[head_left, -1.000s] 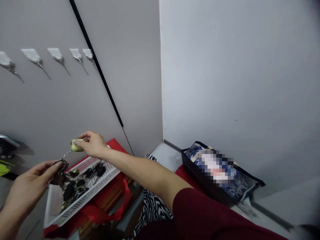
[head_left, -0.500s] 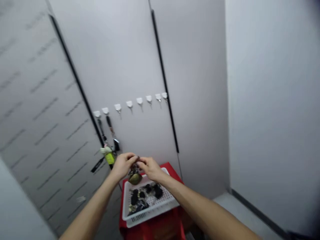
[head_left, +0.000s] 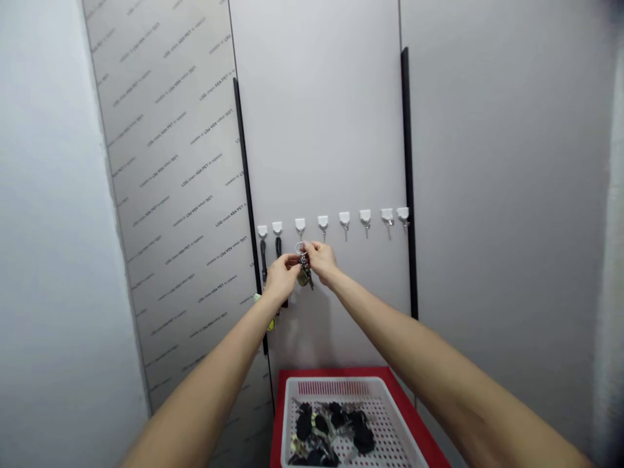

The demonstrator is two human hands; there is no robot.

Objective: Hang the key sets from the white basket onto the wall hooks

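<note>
Both my hands reach out to the wall at arm's length. My left hand (head_left: 283,276) and my right hand (head_left: 319,260) pinch a bunch of keys (head_left: 305,265) from either side. A metal key ring (head_left: 299,247) sits at the top of the bunch, just below a white adhesive wall hook (head_left: 299,225). I cannot tell whether the ring touches the hook. An olive-brass fob (head_left: 304,279) hangs under my fingers and is partly hidden.
A row of several white hooks (head_left: 365,216) runs across the grey panel. Keys on black straps (head_left: 270,253) hang from the two leftmost hooks, with a yellow-green tag (head_left: 270,324) behind my left hand. Below stands a white perforated tray (head_left: 331,388) holding dark-fobbed keys, on a red surface (head_left: 280,416).
My view has swung from the side onto the wall. My hands have come together and risen from above the tray to the hook row, carrying the key bunch.
</note>
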